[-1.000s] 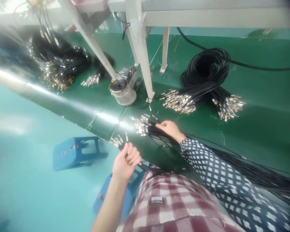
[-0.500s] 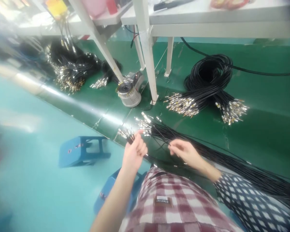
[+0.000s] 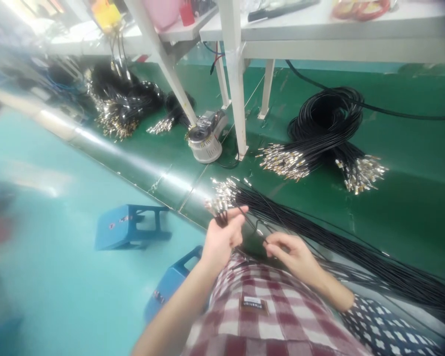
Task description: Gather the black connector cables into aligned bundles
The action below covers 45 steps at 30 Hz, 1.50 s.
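Note:
My left hand (image 3: pixel 226 235) is closed round a small bunch of black cables (image 3: pixel 218 207), whose metal-tipped ends stick up above the fist. Between thumb and fingers, my right hand (image 3: pixel 287 252) pinches a single black cable (image 3: pixel 260 232) near its shiny end, just right of the left hand. Behind both hands a long bundle of black cables (image 3: pixel 304 222) lies on the green surface, running from silvery connector ends (image 3: pixel 226 188) down to the lower right. How many cables the left hand holds is hidden by its fingers.
A coiled cable bundle (image 3: pixel 326 118) lies at the back right. A round grey-white device (image 3: pixel 205 143) stands by the white table leg (image 3: pixel 237 99). More cable bundles (image 3: pixel 122 109) lie at the back left. Two blue stools (image 3: pixel 114 227) stand on the floor to the left.
My left hand with its bunch has moved right and slightly down, towards the right hand. My right hand has moved slightly down and right, pinching a cable. The whole view has shifted a little.

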Each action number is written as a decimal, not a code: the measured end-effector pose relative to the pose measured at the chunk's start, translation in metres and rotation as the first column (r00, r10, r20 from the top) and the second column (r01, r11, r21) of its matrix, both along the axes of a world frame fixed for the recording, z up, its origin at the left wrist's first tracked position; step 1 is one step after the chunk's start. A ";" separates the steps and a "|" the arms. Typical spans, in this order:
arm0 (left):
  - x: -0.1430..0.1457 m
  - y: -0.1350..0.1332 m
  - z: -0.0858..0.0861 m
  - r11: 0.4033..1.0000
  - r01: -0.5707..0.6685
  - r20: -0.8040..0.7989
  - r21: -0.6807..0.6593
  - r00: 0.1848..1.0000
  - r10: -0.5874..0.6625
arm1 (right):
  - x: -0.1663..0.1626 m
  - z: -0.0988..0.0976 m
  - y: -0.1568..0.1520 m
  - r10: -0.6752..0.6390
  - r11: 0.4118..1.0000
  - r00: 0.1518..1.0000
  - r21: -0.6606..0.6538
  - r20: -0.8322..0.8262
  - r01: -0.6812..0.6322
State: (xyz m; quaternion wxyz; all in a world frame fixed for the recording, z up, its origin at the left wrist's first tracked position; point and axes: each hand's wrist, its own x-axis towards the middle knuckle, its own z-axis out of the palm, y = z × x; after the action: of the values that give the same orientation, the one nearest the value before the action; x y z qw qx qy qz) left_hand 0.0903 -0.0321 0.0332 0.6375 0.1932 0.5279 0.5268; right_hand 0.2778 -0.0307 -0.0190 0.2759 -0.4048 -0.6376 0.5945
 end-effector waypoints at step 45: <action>-0.028 0.007 -0.003 0.997 -0.074 0.152 -0.001 0.986 0.074 | 0.008 -0.010 0.087 0.130 0.962 0.981 -0.258 0.142 -0.090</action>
State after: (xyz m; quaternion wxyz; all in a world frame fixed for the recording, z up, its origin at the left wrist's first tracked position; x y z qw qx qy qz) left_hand 0.0623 -0.0250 0.0299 0.6555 0.1342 0.4834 0.5645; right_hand 0.2856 0.0560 -0.0292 0.1379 -0.4460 -0.5986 0.6509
